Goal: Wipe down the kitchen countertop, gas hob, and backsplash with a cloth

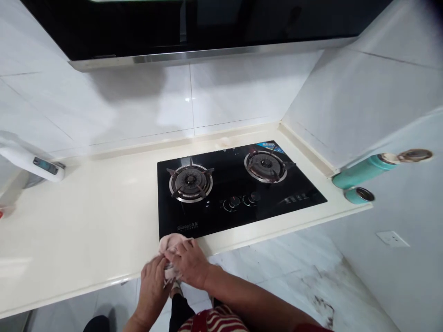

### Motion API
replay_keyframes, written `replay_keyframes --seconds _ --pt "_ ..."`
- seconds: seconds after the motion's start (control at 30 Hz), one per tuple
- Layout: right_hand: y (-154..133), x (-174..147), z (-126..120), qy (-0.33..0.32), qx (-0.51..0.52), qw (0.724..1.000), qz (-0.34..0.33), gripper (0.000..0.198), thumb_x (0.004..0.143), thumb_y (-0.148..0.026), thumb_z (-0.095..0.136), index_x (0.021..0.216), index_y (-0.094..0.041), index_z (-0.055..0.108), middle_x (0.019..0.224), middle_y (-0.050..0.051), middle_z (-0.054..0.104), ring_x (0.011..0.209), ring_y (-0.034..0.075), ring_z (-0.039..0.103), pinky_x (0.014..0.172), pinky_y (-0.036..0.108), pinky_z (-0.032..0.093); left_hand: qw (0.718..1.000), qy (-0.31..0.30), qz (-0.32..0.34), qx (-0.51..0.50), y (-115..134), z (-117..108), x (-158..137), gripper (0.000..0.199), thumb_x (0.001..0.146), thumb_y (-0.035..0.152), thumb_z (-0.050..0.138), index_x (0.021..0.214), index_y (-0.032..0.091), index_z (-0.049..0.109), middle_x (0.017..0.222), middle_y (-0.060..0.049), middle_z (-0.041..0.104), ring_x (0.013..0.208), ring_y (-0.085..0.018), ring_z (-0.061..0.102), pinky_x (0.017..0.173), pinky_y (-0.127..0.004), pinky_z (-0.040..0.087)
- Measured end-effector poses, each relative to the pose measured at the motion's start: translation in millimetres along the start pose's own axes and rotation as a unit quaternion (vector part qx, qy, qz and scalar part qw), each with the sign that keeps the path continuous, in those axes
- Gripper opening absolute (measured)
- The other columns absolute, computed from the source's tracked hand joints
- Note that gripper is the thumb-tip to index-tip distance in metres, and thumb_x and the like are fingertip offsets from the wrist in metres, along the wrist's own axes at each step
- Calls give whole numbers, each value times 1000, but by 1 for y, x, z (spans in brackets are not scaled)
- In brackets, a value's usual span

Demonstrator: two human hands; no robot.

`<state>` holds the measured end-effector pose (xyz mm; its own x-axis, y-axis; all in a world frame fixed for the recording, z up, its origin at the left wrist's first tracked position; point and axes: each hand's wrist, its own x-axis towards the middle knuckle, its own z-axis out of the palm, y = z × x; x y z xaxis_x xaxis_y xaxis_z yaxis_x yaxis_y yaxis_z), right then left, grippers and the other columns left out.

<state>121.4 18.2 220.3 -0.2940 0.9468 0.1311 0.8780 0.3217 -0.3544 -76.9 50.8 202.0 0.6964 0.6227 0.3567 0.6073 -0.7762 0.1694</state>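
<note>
A pale pink cloth (172,241) is bunched between my two hands at the front edge of the counter, by the near left corner of the black glass gas hob (207,216). My left hand (152,281) grips the cloth from the left, its fingers curled into the folds. From the right, my right hand (190,263) has its fingers closed over the same cloth. The hob carries a left burner (191,180), a right burner (266,165) and two control knobs (234,201) near its front.
Above the counter (104,216) hangs a black range hood (221,27). A teal flask (363,170) and a small teal cup (359,195) stand at the right end by the wall. A white device with a display (38,161) is at the far left. A wall socket (392,238) is lower right.
</note>
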Motion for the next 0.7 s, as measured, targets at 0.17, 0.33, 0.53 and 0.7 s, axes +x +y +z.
replay_keyframes --seconds 0.17,0.33,0.53,0.7 --pt "-3 1 0 -13 -6 1000 17 67 80 -50 70 134 -16 50 123 14 58 112 31 46 96 49 37 998 35 -15 -51 -3 6 -1 46 87 22 57 132 16 48 121 -14 64 113 -29 59 95 -46 50" --pt "40 -50 -20 -34 -3 994 105 50 88 -50 61 128 -20 56 118 12 59 111 31 47 99 50 34 992 -15 10 -129 42 32 33 64 79 10 57 141 20 42 137 -15 54 127 -29 52 102 -45 49" --pt "95 -119 -59 -18 23 971 238 60 74 -31 75 131 -26 57 126 10 56 120 31 46 104 48 36 966 -134 73 -207 116 68 103 72 68 6 58 137 22 44 129 -11 60 120 -30 57 104 -53 47" --pt "131 -161 -108 105 217 910 338 76 68 -20 71 140 -25 45 128 7 58 115 24 57 100 39 47 950 -174 120 -230 166 57 174 64 75 8 57 136 23 47 129 -7 61 116 -24 58 100 -38 52"
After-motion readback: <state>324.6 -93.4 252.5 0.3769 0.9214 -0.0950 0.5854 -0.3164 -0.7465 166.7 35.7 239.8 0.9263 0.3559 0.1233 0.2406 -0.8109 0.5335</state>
